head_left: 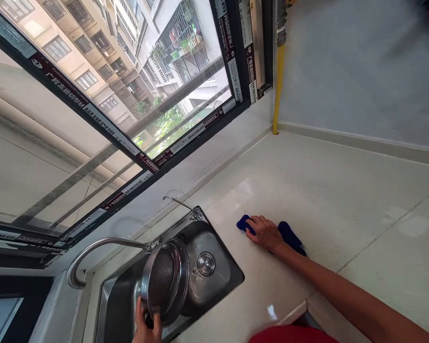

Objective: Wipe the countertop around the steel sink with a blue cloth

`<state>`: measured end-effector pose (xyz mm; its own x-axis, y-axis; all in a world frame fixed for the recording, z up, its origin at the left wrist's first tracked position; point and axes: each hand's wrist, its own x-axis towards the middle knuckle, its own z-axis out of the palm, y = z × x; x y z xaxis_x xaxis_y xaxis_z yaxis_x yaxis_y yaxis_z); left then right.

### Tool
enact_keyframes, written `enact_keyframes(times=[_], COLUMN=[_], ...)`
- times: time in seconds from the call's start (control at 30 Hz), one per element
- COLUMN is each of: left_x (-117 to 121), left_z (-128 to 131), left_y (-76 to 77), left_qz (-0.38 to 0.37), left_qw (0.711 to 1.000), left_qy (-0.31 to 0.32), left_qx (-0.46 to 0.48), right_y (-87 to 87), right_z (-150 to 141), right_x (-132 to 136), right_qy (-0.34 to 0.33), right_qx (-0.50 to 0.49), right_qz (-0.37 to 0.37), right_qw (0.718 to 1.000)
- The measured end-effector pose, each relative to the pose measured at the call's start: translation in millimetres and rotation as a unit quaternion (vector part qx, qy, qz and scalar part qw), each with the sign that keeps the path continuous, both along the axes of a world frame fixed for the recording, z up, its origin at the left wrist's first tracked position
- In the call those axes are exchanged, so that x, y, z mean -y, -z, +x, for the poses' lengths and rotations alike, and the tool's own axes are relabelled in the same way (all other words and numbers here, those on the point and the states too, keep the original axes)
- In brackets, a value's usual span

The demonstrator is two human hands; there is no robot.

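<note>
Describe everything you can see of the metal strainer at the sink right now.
The metal strainer is a round, shiny steel bowl with a fine mesh inside and a smooth polished rim. It is tilted on its side, its open face turned toward the camera, held over the steel sink. The left hand grips its lower edge from below. The curved faucet ends just above its rim; whether they touch is unclear.

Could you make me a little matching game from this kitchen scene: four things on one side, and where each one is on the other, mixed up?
Things:
1. blue cloth
2. metal strainer
3. faucet
4. yellow pipe

Places:
A. arching over the sink
B. running up the corner beside the window
C. flat on the countertop, under the right hand
D. held over the sink by the left hand

Pairs: 1-C, 2-D, 3-A, 4-B
</note>
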<state>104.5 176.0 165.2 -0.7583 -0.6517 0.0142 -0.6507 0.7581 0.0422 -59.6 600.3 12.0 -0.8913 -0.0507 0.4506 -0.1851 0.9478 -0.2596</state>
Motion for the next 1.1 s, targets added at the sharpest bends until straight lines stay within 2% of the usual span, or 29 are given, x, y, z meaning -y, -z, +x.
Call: enact_keyframes(times=[0.13, 0.27, 0.43, 0.63, 0.73, 0.93, 1.1], left_x=[6, 5, -6, -24, -30, -33, -29], left_z=[12, 14, 5, -17, -28, -45, -56], left_y=[6.7, 8.8, 17.7, 44.3, 57.5, 83.6, 112.7], left_qz=[-0.029, -0.04, -0.028, 0.003, 0.041, 0.141, 0.195], left_qw=[0.997, 0.996, 0.996, 0.999, 0.998, 0.989, 0.98], left_qy=[-0.005, -0.01, 0.028, 0.047, 0.037, 0.031, 0.032], left_qx=[-0.077, -0.08, -0.084, -0.015, -0.017, -0.016, -0.008], right_y=[-1.7, -2.9, -3.0, -1.6, -1.7, -4.2, -7.8], right_z=[1, 1, 1, -1, -1, -1, -4], right_x=[-1, -2, -1, 0, 0, 0, 2], right_qy=[-0.009, -0.011, -0.008, 0.002, 0.004, 0.002, 0.008], right_qx=[0.0, 0.003, 0.01, 0.016, 0.019, 0.02, 0.014], right_qz=[0.01, 0.015, 0.015, 0.011, 0.006, -0.001, -0.005], right_qw=[1.0, 1.0, 1.0, 1.0, 1.0, 1.0, 1.0])
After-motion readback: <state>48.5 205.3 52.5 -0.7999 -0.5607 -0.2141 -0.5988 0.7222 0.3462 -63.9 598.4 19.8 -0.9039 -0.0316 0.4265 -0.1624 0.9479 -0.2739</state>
